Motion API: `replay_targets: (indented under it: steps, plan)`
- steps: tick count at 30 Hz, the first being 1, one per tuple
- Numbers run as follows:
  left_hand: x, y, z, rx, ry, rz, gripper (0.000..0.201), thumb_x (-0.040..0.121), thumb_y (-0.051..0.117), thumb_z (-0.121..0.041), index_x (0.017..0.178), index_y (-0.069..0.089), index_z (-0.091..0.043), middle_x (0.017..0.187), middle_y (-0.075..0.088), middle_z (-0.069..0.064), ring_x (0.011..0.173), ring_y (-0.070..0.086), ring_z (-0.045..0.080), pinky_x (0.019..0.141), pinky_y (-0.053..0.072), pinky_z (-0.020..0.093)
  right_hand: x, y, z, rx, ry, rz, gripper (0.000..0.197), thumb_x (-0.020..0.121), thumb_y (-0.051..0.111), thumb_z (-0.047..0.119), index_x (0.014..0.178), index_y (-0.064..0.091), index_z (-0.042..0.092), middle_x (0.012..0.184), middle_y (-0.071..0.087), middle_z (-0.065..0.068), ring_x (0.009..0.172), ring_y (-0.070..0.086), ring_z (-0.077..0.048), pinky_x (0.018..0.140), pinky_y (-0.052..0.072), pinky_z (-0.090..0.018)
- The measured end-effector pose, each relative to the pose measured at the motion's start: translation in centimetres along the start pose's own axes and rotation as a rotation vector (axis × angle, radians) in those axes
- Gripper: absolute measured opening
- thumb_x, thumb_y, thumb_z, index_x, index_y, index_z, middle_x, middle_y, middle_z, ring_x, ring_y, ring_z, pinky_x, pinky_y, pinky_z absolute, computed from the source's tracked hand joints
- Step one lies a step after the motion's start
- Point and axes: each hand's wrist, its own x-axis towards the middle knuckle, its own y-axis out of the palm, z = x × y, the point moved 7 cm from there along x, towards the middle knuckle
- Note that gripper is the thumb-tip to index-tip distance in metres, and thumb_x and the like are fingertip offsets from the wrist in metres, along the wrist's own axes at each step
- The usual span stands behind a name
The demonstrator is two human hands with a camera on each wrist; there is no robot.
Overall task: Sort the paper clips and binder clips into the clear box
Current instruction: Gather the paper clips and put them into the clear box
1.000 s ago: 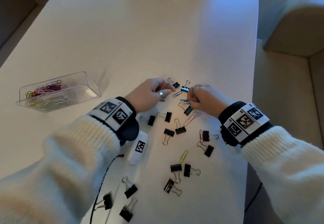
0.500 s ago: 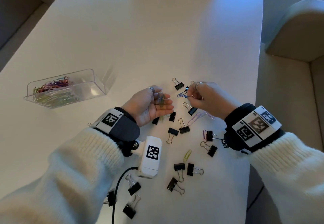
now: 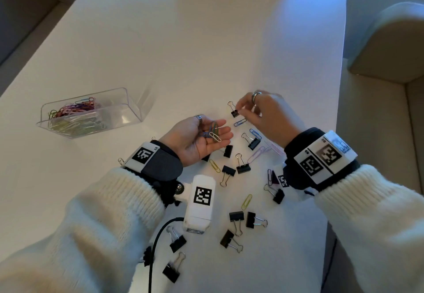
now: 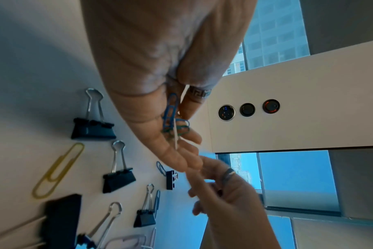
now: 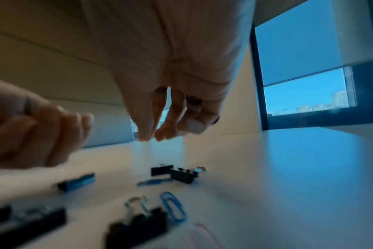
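Note:
My left hand (image 3: 206,140) lies palm up just above the table, fingers relaxed, with several blue, green and white paper clips (image 3: 213,133) (image 4: 172,121) resting on them. My right hand (image 3: 244,112) (image 5: 154,136) hovers to its right, fingertips pointing down and close together with nothing between them. Below them on the table lie a blue paper clip (image 3: 239,122) (image 5: 153,182) and a small black binder clip (image 3: 234,112). The clear box (image 3: 135,109) stands at the left and holds several coloured paper clips (image 3: 73,113).
Several black binder clips (image 3: 242,167) and loose paper clips, yellow (image 3: 247,201), lilac (image 3: 257,154) and blue (image 3: 255,133), are scattered on the white table between and below my wrists. The table's right edge (image 3: 339,109) borders a beige sofa (image 3: 390,47).
My left hand turned palm up with paper clips lying on it. My right hand rose a little, leaving the blue paper clip on the table.

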Motion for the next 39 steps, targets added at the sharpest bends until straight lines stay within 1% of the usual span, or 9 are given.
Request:
replay_targets:
  steps: [1, 3, 5, 7, 13, 17, 29, 36, 39]
  plan:
    - [0.0, -0.2, 0.0, -0.004, 0.006, -0.004, 0.03, 0.093, 0.034, -0.011, 0.078, 0.059, -0.003, 0.058, 0.066, 0.011, 0.052, 0.067, 0.02, 0.053, 0.056, 0.028, 0.2, 0.7, -0.8, -0.062, 0.027, 0.069, 0.015, 0.088, 0.056, 0.012, 0.097, 0.067, 0.009, 0.083, 0.05, 0.007, 0.061, 0.043, 0.002, 0.063, 0.035, -0.011]
    - [0.1, -0.6, -0.1, -0.01, 0.018, -0.009, 0.03, 0.093, 0.035, -0.012, 0.078, 0.06, -0.003, 0.057, 0.065, 0.011, 0.051, 0.067, 0.02, 0.052, 0.056, 0.027, 0.4, 1.8, -1.8, -0.168, 0.067, 0.165, 0.02, 0.086, 0.056, 0.01, 0.103, 0.066, 0.013, 0.091, 0.049, 0.001, 0.07, 0.047, -0.011, 0.069, 0.038, -0.022]
    - [0.1, -0.8, -0.1, -0.008, 0.03, -0.013, 0.03, 0.093, 0.035, -0.012, 0.078, 0.06, -0.003, 0.057, 0.065, 0.01, 0.051, 0.066, 0.019, 0.052, 0.056, 0.027, 0.4, 2.4, -2.2, -0.244, 0.088, 0.197, 0.021, 0.086, 0.055, 0.011, 0.104, 0.065, 0.017, 0.102, 0.051, -0.002, 0.082, 0.05, -0.018, 0.069, 0.039, -0.024]
    - [0.1, -1.0, -0.2, 0.0, 0.041, -0.017, 0.03, 0.093, 0.035, -0.012, 0.079, 0.06, -0.003, 0.055, 0.063, 0.009, 0.05, 0.066, 0.019, 0.053, 0.056, 0.027, 0.6, 2.6, -2.4, -0.288, 0.093, 0.205, 0.02, 0.087, 0.055, 0.013, 0.104, 0.064, 0.018, 0.105, 0.051, -0.003, 0.084, 0.049, -0.018, 0.067, 0.037, -0.024]
    - [0.4, -1.6, -0.1, -0.027, 0.058, -0.046, 0.027, 0.093, 0.04, -0.014, 0.073, 0.055, -0.005, 0.053, 0.051, 0.006, 0.045, 0.059, 0.017, 0.057, 0.057, 0.03, 0.8, 2.9, -2.7, -0.329, 0.094, 0.247, 0.014, 0.088, 0.053, 0.015, 0.086, 0.065, 0.01, 0.089, 0.042, -0.001, 0.083, 0.055, -0.027, 0.071, 0.048, -0.032]
    - [0.4, -1.9, -0.1, -0.064, 0.055, -0.03, 0.031, 0.094, 0.04, -0.017, 0.066, 0.05, -0.008, 0.053, 0.052, 0.006, 0.047, 0.06, 0.018, 0.058, 0.058, 0.03, 0.5, 3.0, -2.8, -0.405, 0.126, 0.303, 0.016, 0.086, 0.051, 0.017, 0.088, 0.065, 0.01, 0.096, 0.047, -0.003, 0.076, 0.046, -0.021, 0.074, 0.037, -0.027]
    - [-0.3, -1.9, -0.3, -0.065, 0.072, 0.006, 0.029, 0.093, 0.038, -0.015, 0.082, 0.06, -0.001, 0.07, 0.069, 0.016, 0.064, 0.07, 0.027, 0.062, 0.057, 0.029, 0.8, 3.2, -2.5, -0.585, 0.111, 0.265, 0.021, 0.081, 0.049, 0.02, 0.091, 0.064, 0.009, 0.099, 0.056, -0.007, 0.072, 0.046, -0.022, 0.082, 0.038, -0.032]
    - [-0.6, -2.0, -0.4, -0.069, 0.067, 0.03, 0.031, 0.093, 0.036, -0.015, 0.083, 0.062, -0.001, 0.074, 0.07, 0.016, 0.067, 0.07, 0.027, 0.068, 0.057, 0.03, 0.7, 3.5, -2.0, -0.697, 0.081, 0.276, 0.014, 0.082, 0.047, 0.016, 0.082, 0.058, 0.008, 0.084, 0.046, -0.005, 0.064, 0.044, -0.023, 0.076, 0.035, -0.032]
    - [-0.8, -2.1, -0.5, -0.061, 0.071, 0.032, 0.031, 0.093, 0.036, -0.015, 0.083, 0.062, 0.0, 0.073, 0.07, 0.016, 0.067, 0.07, 0.027, 0.069, 0.057, 0.031, 0.7, 3.6, -1.8, -0.729, 0.06, 0.261, 0.009, 0.082, 0.046, 0.014, 0.078, 0.053, 0.009, 0.087, 0.051, -0.008, 0.063, 0.042, -0.022, 0.072, 0.028, -0.03]
